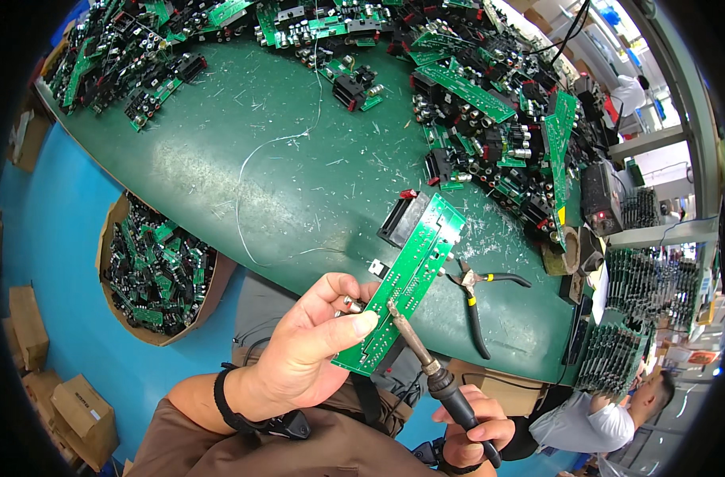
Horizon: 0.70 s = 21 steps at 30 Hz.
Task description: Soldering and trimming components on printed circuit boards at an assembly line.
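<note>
Holding a green circuit board (pixel 406 282) above the tabletop (pixel 299 175), left hand (pixel 310 350) grip clamped on its lower end; right hand (pixel 470 429) closed around a soldering iron (pixel 426 362), tip on the board. Risk: thumb beside the tip could burn; a tilted board could bridge joints.

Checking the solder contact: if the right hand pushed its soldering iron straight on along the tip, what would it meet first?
The right hand aims the soldering iron up-left; its tip appears already at the green circuit board, beside the left hand's thumb. Depth is unclear.
</note>
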Available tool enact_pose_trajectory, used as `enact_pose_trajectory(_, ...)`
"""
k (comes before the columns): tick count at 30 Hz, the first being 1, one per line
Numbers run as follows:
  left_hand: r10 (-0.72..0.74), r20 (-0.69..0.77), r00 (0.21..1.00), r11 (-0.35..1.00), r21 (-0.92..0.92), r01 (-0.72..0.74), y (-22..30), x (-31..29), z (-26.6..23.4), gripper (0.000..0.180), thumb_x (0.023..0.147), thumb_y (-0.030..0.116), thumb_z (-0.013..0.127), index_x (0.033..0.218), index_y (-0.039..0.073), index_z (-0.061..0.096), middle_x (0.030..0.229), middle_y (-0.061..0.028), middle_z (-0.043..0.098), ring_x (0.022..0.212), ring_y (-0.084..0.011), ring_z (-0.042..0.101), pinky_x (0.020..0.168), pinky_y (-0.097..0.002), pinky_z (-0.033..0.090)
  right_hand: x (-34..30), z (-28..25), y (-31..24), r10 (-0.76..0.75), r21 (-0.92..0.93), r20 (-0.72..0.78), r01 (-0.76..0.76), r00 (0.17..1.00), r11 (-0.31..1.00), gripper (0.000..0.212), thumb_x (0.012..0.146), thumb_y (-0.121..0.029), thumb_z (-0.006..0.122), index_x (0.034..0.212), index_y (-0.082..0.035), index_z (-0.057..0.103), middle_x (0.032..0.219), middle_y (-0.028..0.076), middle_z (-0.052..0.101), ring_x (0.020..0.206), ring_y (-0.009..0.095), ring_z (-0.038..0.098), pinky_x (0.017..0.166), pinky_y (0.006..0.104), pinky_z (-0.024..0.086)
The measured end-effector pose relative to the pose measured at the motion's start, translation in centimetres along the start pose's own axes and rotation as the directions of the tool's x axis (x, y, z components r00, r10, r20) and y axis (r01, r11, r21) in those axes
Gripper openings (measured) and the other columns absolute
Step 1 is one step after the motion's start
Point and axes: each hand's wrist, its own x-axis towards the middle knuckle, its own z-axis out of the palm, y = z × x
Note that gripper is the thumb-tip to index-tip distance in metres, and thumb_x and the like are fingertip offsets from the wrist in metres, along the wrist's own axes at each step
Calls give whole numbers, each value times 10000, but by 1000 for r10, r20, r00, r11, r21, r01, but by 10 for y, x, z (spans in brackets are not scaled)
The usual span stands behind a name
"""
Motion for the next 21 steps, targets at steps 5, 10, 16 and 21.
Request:
enact_pose_trajectory(5, 4, 0, 1000, 1000, 8, -4, -1, 0, 0, 233, 857, -25, 550, 1039, 92, 464, 1086, -48, 535, 1003, -155, 560, 818, -326, 502, -2, -2, 1, -5, -10, 14, 5, 1000, 1000, 245, 890, -353, 561, 898, -132, 457, 766, 78, 570, 595, 231, 617, 602, 351, 449)
enact_pose_trajectory(10, 6, 2, 1000, 1000, 16, -6, -2, -1, -1, 235, 857, -25, 548, 1043, 91, 463, 1083, -48, 538, 992, -154, 565, 809, -321, 504, 2, 2, 0, -20, -33, -17, 19, 1000, 999, 233, 892, -344, 559, 887, -134, 458, 762, 70, 565, 599, 230, 618, 607, 355, 447)
enact_pose_trajectory(16, -2, 1, 1000, 1000, 11, 2, 0, -1, -1, 236, 859, -26, 543, 1049, 88, 459, 1072, -52, 539, 968, -150, 571, 801, -321, 510, -3, 0, 0, 3, -30, 14, -3, 1000, 1000, 242, 892, -353, 557, 885, -135, 452, 775, 68, 563, 598, 226, 616, 611, 349, 446)
enact_pose_trajectory(21, 2, -13, 1000, 1000, 18, -2, -2, -1, 0, 236, 855, -32, 542, 1040, 90, 460, 1075, -58, 542, 964, -145, 571, 800, -313, 508, 1, 1, 1, -12, -29, -23, 11, 1000, 1000, 242, 889, -356, 561, 885, -140, 452, 770, 72, 564, 594, 225, 613, 617, 350, 445)
